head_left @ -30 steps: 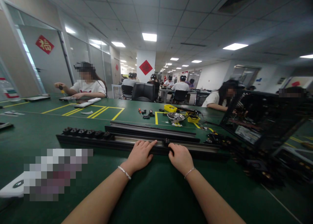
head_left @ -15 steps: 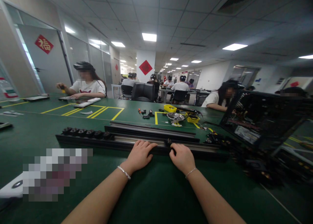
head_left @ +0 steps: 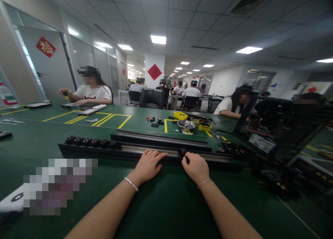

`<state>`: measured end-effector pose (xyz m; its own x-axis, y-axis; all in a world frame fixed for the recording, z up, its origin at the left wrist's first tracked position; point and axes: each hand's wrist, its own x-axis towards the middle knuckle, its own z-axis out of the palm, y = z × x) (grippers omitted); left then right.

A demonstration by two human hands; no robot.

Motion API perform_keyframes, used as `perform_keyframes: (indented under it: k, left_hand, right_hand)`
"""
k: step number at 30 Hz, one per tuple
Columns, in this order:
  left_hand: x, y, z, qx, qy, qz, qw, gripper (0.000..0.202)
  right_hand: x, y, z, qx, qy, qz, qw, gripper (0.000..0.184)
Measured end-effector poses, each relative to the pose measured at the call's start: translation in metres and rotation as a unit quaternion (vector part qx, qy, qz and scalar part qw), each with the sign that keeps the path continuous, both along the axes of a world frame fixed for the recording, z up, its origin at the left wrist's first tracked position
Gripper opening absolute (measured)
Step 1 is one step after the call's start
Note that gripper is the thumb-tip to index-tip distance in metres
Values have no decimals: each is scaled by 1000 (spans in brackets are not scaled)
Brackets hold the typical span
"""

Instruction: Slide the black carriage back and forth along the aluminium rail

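Head: left hand [head_left: 148, 164], right hand [head_left: 195, 166] on rail [head_left: 104, 150] (black).

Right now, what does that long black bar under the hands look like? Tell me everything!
The long black rail lies flat, left to right, on the green table. It looks like dark metal with a silvery groove on top. Small black blocks sit in a row by its left end. The left hand rests flat on it; the right hand curls its fingers at a small black piece in the groove. A second rail lies behind it.
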<state>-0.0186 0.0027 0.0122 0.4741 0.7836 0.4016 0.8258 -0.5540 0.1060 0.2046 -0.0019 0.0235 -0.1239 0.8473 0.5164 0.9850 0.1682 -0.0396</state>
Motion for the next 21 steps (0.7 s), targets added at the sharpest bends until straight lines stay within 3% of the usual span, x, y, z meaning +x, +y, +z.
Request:
perform_keyframes:
  k: [11, 21]
  left_hand:
    - [0, 0, -1, 5, 6, -3, 1000, 55]
    - [0, 0, 1, -2, 2, -3, 1000, 53]
  right_hand:
    - [0, 5, 2, 3, 43, -69, 997, 37]
    - [3, 10, 2, -26, 121, -119, 985, 27]
